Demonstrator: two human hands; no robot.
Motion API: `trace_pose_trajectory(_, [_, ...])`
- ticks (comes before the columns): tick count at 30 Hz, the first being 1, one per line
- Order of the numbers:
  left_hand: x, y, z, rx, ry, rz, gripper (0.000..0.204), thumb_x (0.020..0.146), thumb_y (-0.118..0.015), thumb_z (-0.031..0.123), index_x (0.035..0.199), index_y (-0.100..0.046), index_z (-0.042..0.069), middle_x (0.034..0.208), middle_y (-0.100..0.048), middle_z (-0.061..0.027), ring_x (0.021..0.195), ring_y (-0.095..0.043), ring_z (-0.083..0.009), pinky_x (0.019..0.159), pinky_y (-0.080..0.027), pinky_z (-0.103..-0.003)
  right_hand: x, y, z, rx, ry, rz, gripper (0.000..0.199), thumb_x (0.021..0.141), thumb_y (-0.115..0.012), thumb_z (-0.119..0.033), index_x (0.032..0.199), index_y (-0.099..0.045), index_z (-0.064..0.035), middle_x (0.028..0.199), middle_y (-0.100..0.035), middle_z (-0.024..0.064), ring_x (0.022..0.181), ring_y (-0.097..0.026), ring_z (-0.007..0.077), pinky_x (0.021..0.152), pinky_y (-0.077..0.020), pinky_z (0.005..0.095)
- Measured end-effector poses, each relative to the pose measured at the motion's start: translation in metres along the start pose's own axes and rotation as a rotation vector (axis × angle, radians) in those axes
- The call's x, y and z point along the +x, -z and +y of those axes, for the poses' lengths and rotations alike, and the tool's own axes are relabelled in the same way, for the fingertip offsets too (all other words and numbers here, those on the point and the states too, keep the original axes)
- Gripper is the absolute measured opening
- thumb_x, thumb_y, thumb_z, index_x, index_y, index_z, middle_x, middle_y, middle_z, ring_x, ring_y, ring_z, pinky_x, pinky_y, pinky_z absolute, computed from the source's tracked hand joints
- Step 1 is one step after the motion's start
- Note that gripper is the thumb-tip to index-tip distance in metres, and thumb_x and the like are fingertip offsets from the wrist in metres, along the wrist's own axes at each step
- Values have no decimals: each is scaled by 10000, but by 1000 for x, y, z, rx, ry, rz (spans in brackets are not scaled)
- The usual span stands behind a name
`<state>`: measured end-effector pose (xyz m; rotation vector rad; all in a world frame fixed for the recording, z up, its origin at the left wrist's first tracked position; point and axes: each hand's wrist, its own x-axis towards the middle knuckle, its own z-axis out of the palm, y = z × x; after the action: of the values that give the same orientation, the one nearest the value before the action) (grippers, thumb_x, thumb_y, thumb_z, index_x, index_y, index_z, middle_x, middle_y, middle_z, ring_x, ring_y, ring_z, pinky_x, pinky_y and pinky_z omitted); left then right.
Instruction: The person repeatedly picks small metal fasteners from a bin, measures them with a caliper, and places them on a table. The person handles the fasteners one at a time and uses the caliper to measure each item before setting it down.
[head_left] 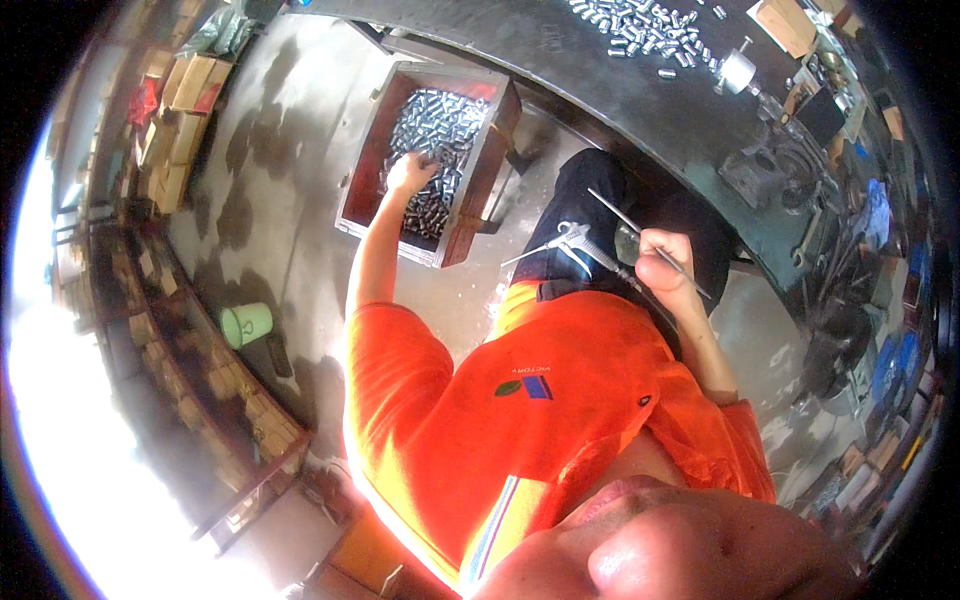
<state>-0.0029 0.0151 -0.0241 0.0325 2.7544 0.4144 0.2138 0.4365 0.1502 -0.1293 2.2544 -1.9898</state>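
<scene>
A wooden box [487, 190] with a reddish inside stands on the floor, holding a heap of small cylindrical metal parts [440, 118]. My left hand [410, 173] reaches over its side into the heap. Its fingers are bent together among the parts; whatever they pinch is too small to make out. Over my lap, my right hand [668, 262] is closed around a thin metal rod [618, 211], which sticks out past both sides of the fist. A silver air blow gun [573, 240] lies across my thighs beside that hand, its nozzle toward the box.
A dark workbench [500, 45] runs along the far side, bearing a pile of metal cylinders [650, 30] and a small clamp-like fixture [737, 72]. Tools, including a wrench [808, 238], lie at right. A green bucket [246, 325] and cardboard boxes [200, 85] are at left.
</scene>
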Motion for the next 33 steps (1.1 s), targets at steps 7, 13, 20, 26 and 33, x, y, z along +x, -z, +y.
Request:
trace_pose_trajectory(7, [-7,-2,14,153,88,58,312,715,-619,355,908,-614,110,900,-649,-148,858,-626,-320,756,-494,-405,-3,0,-2,-20,-32,26,222,611,-517,-66,558,-302,-52,541,-263,-16,538,-265,57,469,-223,257])
trace_pose_trajectory(13, [-29,19,27,165,-52,111,286,688,-629,320,849,-624,84,797,-649,-174,774,-640,-308,707,-500,-410,-4,1,0,-41,-22,30,207,602,-512,-44,555,-310,-46,528,-261,-6,522,-268,63,462,-225,260])
trace_pose_trajectory(20, [-85,80,131,-1152,-204,-117,129,793,-554,82,806,-527,-43,645,-614,-136,595,-633,-220,611,-518,-310,1,-1,-2,-103,17,21,202,587,-511,-35,554,-312,-44,525,-236,27,503,-254,79,443,-232,272])
trace_pose_trajectory(26, [-138,49,210,-1629,-254,-818,332,830,-562,200,976,-530,-97,708,-621,-221,617,-634,-323,631,-529,-374,10,-12,-15,-181,168,11,187,580,-525,-13,541,-345,-41,479,-283,66,431,-296,117,412,-256,299])
trace_pose_trajectory(33, [-152,18,233,-1705,-222,-919,360,881,-530,272,888,-531,-87,661,-610,-238,550,-617,-327,553,-525,-365,8,-9,-10,-180,186,-12,198,599,-570,-32,560,-378,-51,486,-315,98,408,-334,206,414,-286,309])
